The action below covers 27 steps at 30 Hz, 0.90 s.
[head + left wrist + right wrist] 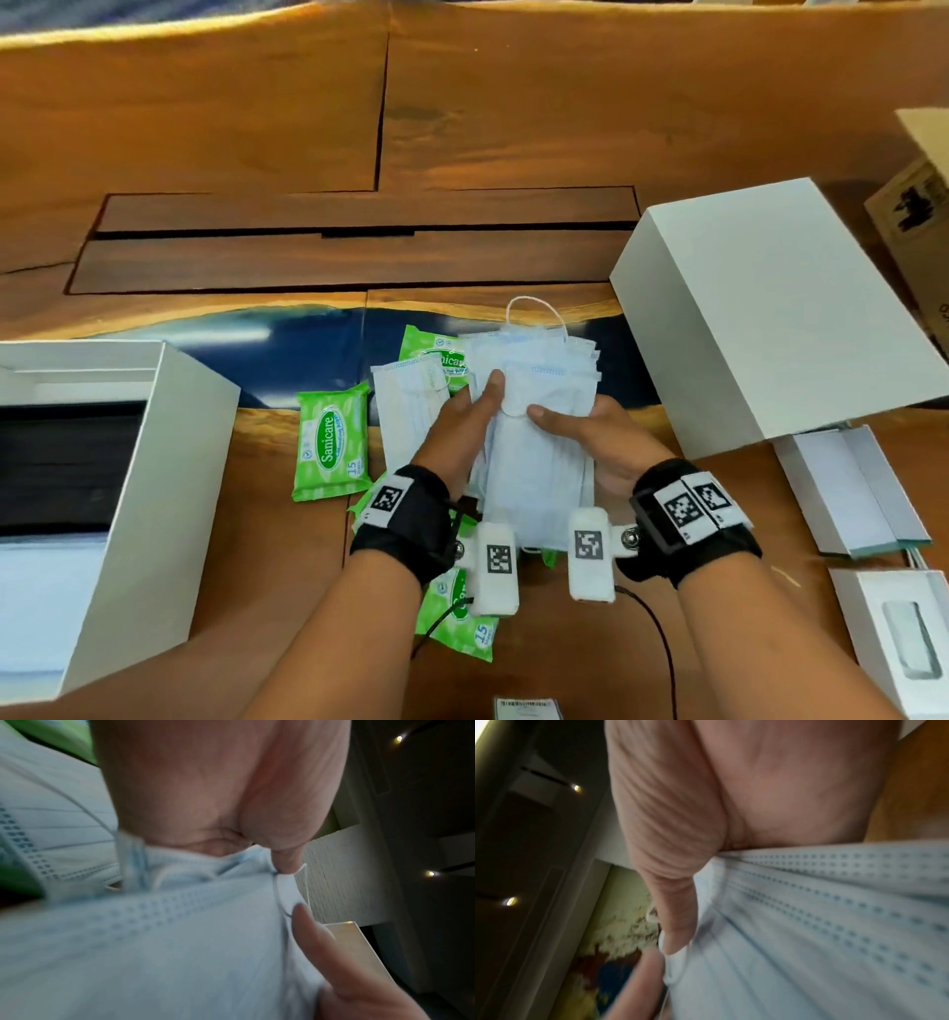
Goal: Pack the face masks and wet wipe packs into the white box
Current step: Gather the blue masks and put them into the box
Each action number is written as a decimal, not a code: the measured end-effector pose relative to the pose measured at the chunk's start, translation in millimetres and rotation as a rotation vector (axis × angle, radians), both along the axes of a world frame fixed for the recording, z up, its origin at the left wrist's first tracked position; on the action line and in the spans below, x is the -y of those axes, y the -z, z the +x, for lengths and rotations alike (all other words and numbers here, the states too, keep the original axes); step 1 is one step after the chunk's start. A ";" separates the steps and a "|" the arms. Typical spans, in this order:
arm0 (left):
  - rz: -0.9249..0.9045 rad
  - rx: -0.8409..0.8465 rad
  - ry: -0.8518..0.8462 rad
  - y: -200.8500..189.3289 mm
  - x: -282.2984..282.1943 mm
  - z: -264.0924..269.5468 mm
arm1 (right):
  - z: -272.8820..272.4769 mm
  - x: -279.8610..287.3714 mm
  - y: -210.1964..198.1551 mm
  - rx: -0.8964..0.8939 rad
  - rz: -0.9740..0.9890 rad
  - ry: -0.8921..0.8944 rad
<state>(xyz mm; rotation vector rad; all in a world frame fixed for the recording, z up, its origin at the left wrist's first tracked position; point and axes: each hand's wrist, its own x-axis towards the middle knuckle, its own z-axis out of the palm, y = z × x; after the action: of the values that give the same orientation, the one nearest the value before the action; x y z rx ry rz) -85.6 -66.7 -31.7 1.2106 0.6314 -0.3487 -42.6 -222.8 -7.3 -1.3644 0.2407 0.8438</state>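
Face masks [539, 442], pale blue stack, held above bench [257, 128] centre, between both hands. Left hand [462, 426] curled round stack's left edge, thumb pressed on top; right hand [580, 437] curled round right edge, thumb on top too. Both grips closed on same stack, confirmed from wrist views: fabric pinched between thumb and fingers [306, 925], ear loop caught near the thumb tip. Stack untidy, top edges fanned, one ear loop [534, 308] sticking up at far end. One more mask [405, 411] lying flat on bench just left of the stack. Wet wipe packs, green: one [331, 447] on bench left of hands, one [431, 360] partly under the masks, another [462, 616] below left wrist. White box [128, 488] open at far left, well apart from stack; contents not clear. White lid [770, 308] tilted at right. Small white boxes [862, 493] and cardboard carton [914, 205] at right edge.

Step judged: gathering and squaring masks, nothing visibly packed yet. Next move probably needs edges aligned, loose loop tucked, then carrying left and lowering flat into box without stack splaying. Stray mask and wipes left for after.
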 end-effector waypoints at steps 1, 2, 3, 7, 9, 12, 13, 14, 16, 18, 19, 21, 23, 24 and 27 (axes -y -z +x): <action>-0.031 -0.009 0.017 -6.4 0.1 -3.0 | -4.0 -6.1 -3.0 0.030 -0.011 -0.073; -0.048 -0.010 0.031 -12.6 0.5 -6.2 | -7.6 -12.1 -5.4 0.078 -0.055 -0.139; -0.059 -0.014 0.030 -18.2 -0.6 -9.4 | -10.9 -18.2 -11.2 0.119 -0.084 -0.176; -0.187 -0.010 -0.094 -29.9 -9.8 -23.3 | -16.8 -27.7 -18.4 0.089 -0.051 -0.106; -0.249 0.003 -0.166 -31.1 -14.4 -31.0 | -24.5 -29.9 -20.1 0.041 -0.043 -0.084; -0.309 0.056 -0.370 -28.5 -27.9 -34.5 | -31.0 -16.6 -21.7 0.003 -0.029 0.001; -0.320 0.070 -0.464 -25.4 -35.5 -35.2 | -34.0 -8.9 -21.5 -0.010 -0.019 0.028; -0.342 0.083 -0.540 -24.2 -41.8 -36.2 | -38.9 -2.7 -19.9 -0.036 0.006 0.038; -0.394 0.109 -0.609 -26.8 -43.4 -40.3 | -56.6 -3.7 -16.8 -0.115 0.118 0.058; -0.401 0.124 -0.583 -29.3 -33.4 -46.8 | -73.6 -20.3 -11.6 -0.167 0.247 0.117; -0.391 0.129 -0.551 -32.8 -27.7 -50.7 | -78.3 -31.0 -9.1 -0.183 0.294 0.158; -0.362 0.129 -0.469 -40.7 -25.1 -59.0 | -77.1 -44.4 -8.6 -0.198 0.323 0.265; -0.329 0.112 -0.421 -47.3 -44.5 -67.4 | -68.9 -39.3 -15.3 -0.162 0.247 0.323; -0.303 0.118 -0.409 -48.3 -60.6 -71.1 | -62.9 -30.6 -18.9 -0.129 0.203 0.317; -0.208 0.126 -0.371 -49.3 -99.7 -79.8 | -58.5 -14.1 -25.4 -0.102 0.133 0.192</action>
<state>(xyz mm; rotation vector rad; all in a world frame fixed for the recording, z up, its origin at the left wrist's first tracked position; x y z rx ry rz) -165.3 33.0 17.5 0.8874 0.6779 -0.0238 -101.0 -208.7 18.2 -1.1561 0.3824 0.7561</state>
